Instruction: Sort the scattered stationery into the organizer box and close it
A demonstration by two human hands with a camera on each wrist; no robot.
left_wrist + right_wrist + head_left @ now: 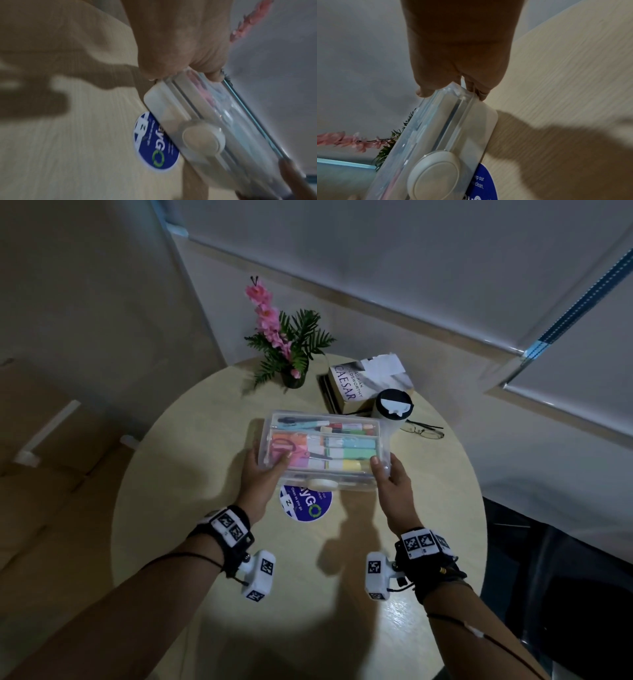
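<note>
A round, pale wood-grain table is seen from above and fills most of the head view. At its middle, a clear plastic organizer box with its lid down is held at both ends, its near edge just above a round blue sticker on the tabletop. Whether the box rests on the table or is lifted slightly cannot be told. Through the clear lid, pens are seen in a narrow far compartment, and pastel highlighters in blue, green and yellow lie side by side in the larger near one, with pink and orange items to their left. A rounded white latch is set at the middle of the box's near wall.

The left hand is clamped on the left end of the box, thumb laid over the lid and fingers wrapped beneath. The right hand is clamped on the right end in the same way, thumb on top.

Toward the far edge, a book titled CAESAR is seen, with a white lidded cup just in front of it and a pair of glasses beside the cup. A small pot of pink flowers and green fronds stands to the left of the book.
</note>
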